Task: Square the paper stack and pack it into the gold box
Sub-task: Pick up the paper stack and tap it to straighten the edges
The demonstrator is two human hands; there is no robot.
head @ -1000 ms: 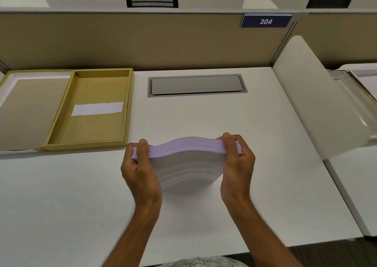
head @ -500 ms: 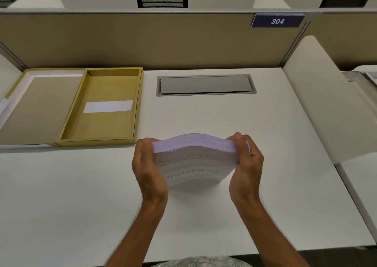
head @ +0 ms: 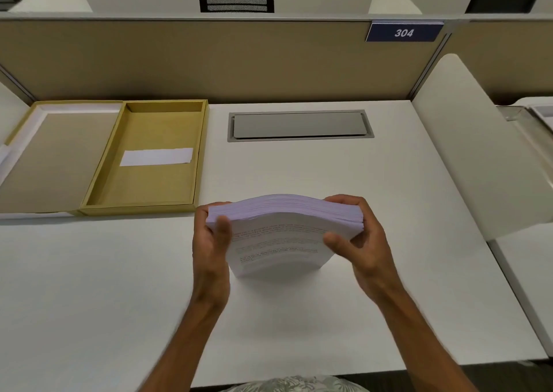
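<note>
A thick stack of printed white paper (head: 281, 236) stands on its lower edge on the white desk (head: 104, 287), bowed upward along its top. My left hand (head: 211, 239) clasps the stack's left side and my right hand (head: 357, 236) clasps its right side. The gold box (head: 149, 158) lies open at the back left, apart from the stack, with a white slip (head: 157, 156) on its floor. Its lid (head: 51, 158) lies flat to the left of it, inside up.
A grey cable hatch (head: 299, 125) is set into the desk behind the stack. A tan partition (head: 209, 59) with a "304" sign (head: 404, 32) closes the back. A white side divider (head: 478, 152) stands on the right.
My view has shifted, so the box and desk sit further right in the frame. Both hands keep their hold on the upright stack, whose top stays bowed.
</note>
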